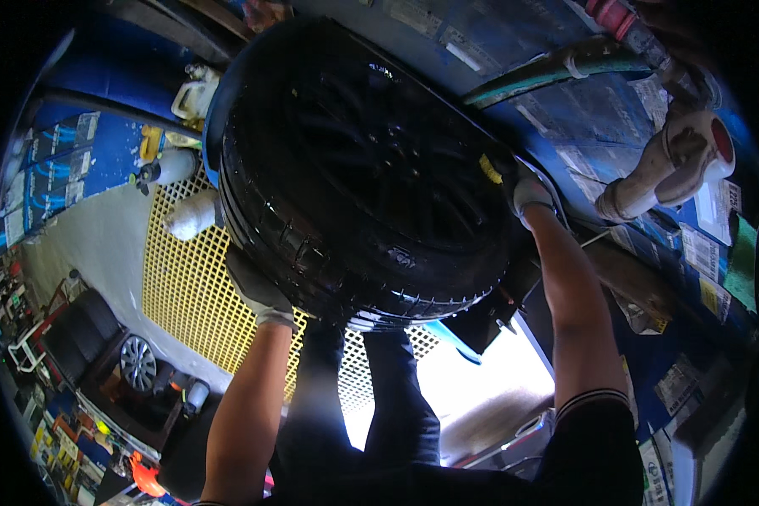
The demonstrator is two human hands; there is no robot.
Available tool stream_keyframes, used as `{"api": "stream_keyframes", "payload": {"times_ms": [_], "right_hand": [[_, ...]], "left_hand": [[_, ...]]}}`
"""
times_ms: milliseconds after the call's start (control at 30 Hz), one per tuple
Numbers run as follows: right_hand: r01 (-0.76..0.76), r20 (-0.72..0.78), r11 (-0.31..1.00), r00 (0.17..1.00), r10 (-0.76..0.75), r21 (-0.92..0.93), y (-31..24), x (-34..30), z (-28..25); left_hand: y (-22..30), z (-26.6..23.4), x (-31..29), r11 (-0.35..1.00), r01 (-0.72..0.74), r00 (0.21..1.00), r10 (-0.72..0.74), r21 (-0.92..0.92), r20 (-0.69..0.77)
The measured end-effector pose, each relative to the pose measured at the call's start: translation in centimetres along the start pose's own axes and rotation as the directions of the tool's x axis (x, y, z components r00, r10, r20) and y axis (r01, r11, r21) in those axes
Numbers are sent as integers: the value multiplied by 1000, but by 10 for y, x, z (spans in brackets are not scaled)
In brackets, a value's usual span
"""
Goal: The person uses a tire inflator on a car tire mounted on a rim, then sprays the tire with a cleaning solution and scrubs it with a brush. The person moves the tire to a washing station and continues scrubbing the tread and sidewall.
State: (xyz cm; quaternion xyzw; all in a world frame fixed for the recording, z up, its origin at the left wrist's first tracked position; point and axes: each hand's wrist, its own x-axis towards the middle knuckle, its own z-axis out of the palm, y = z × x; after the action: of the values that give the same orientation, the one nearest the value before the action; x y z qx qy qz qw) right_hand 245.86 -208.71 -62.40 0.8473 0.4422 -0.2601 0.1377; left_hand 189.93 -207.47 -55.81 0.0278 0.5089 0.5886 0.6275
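Observation:
A large car wheel (396, 152) with a black tyre and dark spokes fills the middle of the view, tilted in front of me. Its tyre looks wet and shiny. My left hand (257, 287), in a dark glove with a grey cuff, holds the tyre's lower left side, its fingers partly hidden behind the tread. On the right edge of the tyre, my right hand (527, 192) is closed, gloved too. A small ribbed yellow patch (490, 169) shows at its fingers; I cannot tell whether it belongs to the glove or is a separate thing.
Yellow floor grating (185, 295) lies below left. A grey bottle (175, 166) and white jug (196, 94) stand beyond the wheel's left side. Thick white pipe (670, 164) and green hose (557, 74) are at right. Stacked tyres (80, 333) and a silver-spoked wheel (137, 363) sit lower left.

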Motion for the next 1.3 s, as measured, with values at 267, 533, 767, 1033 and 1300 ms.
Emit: {"api": "stream_keyframes", "payload": {"times_ms": [267,533,767,1033,1300], "right_hand": [[-220,72,789,973,220,574,28,-132,13],[-129,152,-81,838,524,988,19,-181,120],[-386,49,722,896,441,574,100,-51,148],[-249,255,-54,950,181,967,164,-88,154],[-406,403,-115,914,-54,906,76,-329,7]], "left_hand": [[32,1,21,858,500,856,-471,-115,212],[13,-18,27,833,531,764,-391,-155,512],[-33,-44,-119,852,520,851,-523,-61,-53],[12,-12,-84,878,48,989,24,477,-144],[-12,24,-26,977,-142,980,162,156,-119]]}}
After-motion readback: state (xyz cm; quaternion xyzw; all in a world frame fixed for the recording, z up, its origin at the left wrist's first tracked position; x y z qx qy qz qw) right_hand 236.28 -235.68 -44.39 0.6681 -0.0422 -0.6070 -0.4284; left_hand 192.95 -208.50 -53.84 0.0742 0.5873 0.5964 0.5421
